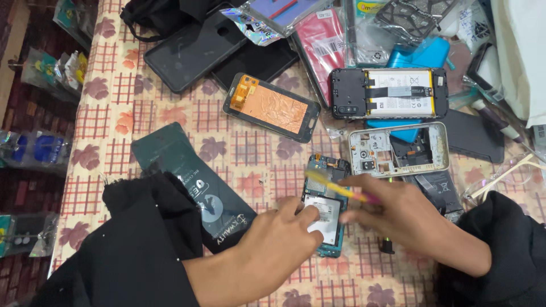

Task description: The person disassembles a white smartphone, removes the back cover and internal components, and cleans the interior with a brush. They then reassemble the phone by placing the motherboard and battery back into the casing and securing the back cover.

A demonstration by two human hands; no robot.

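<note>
An opened phone with a bare circuit board and a white battery lies on the patterned tablecloth at centre. My left hand presses its fingers on the white battery and holds the phone down. My right hand grips a thin yellow and pink tool, whose blurred tip points over the phone's upper board. Both arms wear black sleeves.
A silver phone frame lies just right of the opened phone. Behind are a display panel with a copper back, a phone with its battery exposed, black phones, packaged parts and a dark green mat.
</note>
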